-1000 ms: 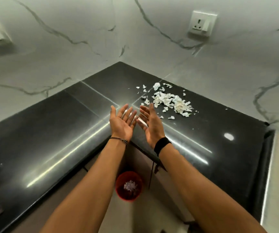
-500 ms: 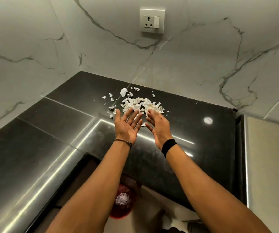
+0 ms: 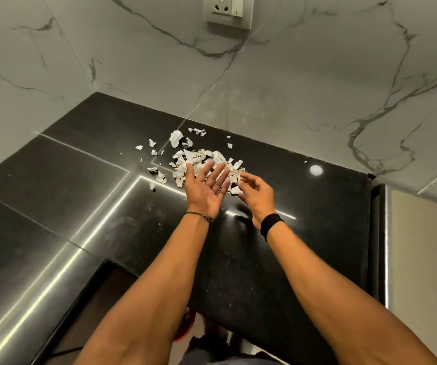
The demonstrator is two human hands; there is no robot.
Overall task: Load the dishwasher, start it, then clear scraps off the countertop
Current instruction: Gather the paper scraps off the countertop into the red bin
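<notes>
Hovering over 1 scrap pile (image 3: 201,160) on black bench (image 3: 80,201), 2 hands: L hand (image 3: 206,192) grip released, palm up; R hand (image 3: 260,197) curling at pile edge, can't tell if grasping.

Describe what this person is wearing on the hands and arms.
The left hand is ungloved; a thin dark cord bracelet with a small metal piece circles its wrist. The right hand is ungloved too, with a broad black band snug around the wrist. No sleeves show anywhere up to the picture's lower edge.
</notes>
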